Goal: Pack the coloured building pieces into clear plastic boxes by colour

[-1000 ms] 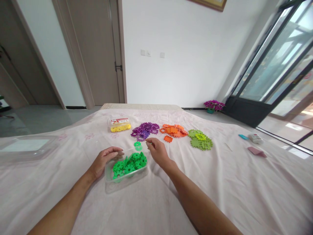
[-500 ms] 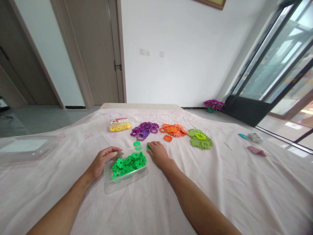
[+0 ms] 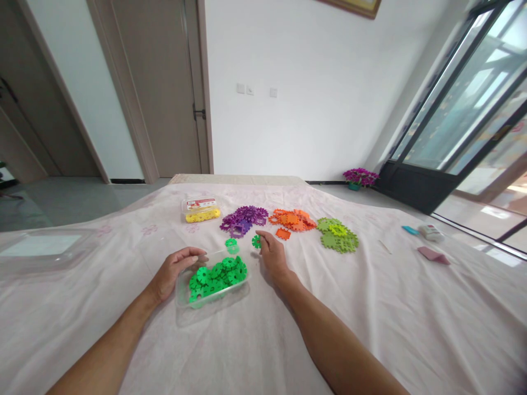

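A clear plastic box (image 3: 184,307) holding several dark green toothed discs (image 3: 216,274) lies on the pale cloth in front of me. My left hand (image 3: 175,271) grips the box's left far rim, fingers curled over it. My right hand (image 3: 272,255) rests just right of the box and pinches one dark green disc (image 3: 256,241) at its fingertips. Another dark green disc (image 3: 232,245) lies loose on the cloth beyond the box.
Farther back lie a purple pile (image 3: 244,217), an orange pile (image 3: 293,219), a light green pile (image 3: 338,233) and a small box of yellow pieces (image 3: 201,209). A clear lid (image 3: 45,248) sits at far left. Small items (image 3: 428,233) lie at right.
My right hand went down to the cloth beside the box, then came up and forward with a green disc pinched in its fingers. My left hand stayed on the box.
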### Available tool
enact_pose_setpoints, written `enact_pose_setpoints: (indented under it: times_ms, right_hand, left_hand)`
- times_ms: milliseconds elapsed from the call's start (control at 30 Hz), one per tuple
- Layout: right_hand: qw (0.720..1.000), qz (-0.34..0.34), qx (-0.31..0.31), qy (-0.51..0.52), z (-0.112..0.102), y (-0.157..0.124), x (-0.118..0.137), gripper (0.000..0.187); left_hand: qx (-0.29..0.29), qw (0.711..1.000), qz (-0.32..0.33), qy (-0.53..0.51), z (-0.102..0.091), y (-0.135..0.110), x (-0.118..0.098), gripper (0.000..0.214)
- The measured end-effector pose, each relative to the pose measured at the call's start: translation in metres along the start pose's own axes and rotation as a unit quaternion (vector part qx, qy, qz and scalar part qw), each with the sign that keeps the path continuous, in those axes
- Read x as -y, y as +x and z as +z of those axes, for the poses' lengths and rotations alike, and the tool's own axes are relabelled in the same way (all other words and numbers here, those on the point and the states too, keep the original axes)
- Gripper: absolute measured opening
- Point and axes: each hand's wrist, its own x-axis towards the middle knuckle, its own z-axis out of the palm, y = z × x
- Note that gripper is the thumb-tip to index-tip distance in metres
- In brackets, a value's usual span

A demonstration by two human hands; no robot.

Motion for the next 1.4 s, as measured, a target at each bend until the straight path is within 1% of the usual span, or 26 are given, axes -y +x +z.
enact_pose_setpoints:
  times_ms: [67,100,200,267,333,433,467,533,600,700,767,867,967,1067,1200,1300,1400]
  right_hand:
    - [0.997,-0.010,-0.007,0.076,0.001,-0.003,0.013,0.034]
    - [0.994,-0.017,0.001,0.104,0.002,-0.006,0.022,0.033]
    - [0.984,-0.045,0.063,0.161,0.003,-0.013,0.045,0.029]
    - [0.979,-0.056,0.083,0.178,0.004,-0.016,0.052,0.030]
    - [0.982,-0.048,0.064,0.174,0.007,-0.017,0.047,0.031]
    - [0.993,-0.029,0.028,0.112,0.013,-0.014,0.026,0.030]
    - [0.996,-0.038,0.031,0.077,0.015,-0.013,0.018,0.030]
    - [0.995,-0.078,0.058,0.001,0.017,-0.012,0.008,0.031]
    - [0.985,-0.123,0.102,-0.067,0.018,-0.013,0.005,0.036]
    - [0.959,-0.168,0.178,-0.142,0.019,-0.015,0.010,0.047]
    - [0.941,-0.178,0.219,-0.187,0.020,-0.016,0.015,0.054]
    - [0.923,-0.173,0.244,-0.242,0.021,-0.018,0.021,0.057]
    - [0.908,-0.173,0.262,-0.277,0.021,-0.017,0.024,0.058]
    - [0.893,-0.184,0.283,-0.297,0.020,-0.014,0.027,0.064]
    - [0.881,-0.192,0.294,-0.317,0.021,-0.006,0.030,0.070]
    - [0.879,-0.193,0.291,-0.323,0.022,0.000,0.031,0.067]
    - [0.883,-0.189,0.285,-0.323,0.027,0.005,0.032,0.057]
  left_hand:
    - [-0.001,1.000,-0.001,-0.002,0.000,0.000,0.000,0.036]
    - [0.000,1.000,-0.003,-0.005,0.000,0.000,0.000,0.036]
    - [0.002,1.000,-0.008,-0.010,0.000,0.000,0.001,0.035]
    - [0.004,1.000,-0.005,-0.005,0.000,0.000,0.001,0.035]
    - [0.006,1.000,0.000,0.000,0.000,0.000,0.001,0.034]
    - [0.010,1.000,0.003,0.001,0.000,-0.001,0.000,0.034]
    - [0.010,1.000,0.003,0.001,-0.001,-0.001,0.000,0.033]
    - [0.011,1.000,0.004,0.003,0.000,-0.001,0.000,0.034]
    - [0.009,1.000,0.005,0.006,0.000,-0.001,-0.001,0.034]
    - [0.005,1.000,0.005,0.006,0.001,-0.002,-0.002,0.035]
    - [0.004,1.000,0.007,0.003,0.002,-0.002,-0.002,0.036]
    - [0.004,1.000,0.005,0.003,0.002,-0.002,-0.002,0.036]
    - [0.002,1.000,0.004,0.001,0.003,-0.002,-0.002,0.037]
    - [0.002,1.000,0.001,-0.006,0.003,-0.003,-0.003,0.037]
    - [0.004,1.000,0.003,-0.012,0.004,-0.003,-0.003,0.036]
    - [0.005,1.000,0.005,-0.010,0.004,-0.003,-0.004,0.036]
    - [0.008,1.000,0.002,-0.009,0.003,-0.002,-0.003,0.036]
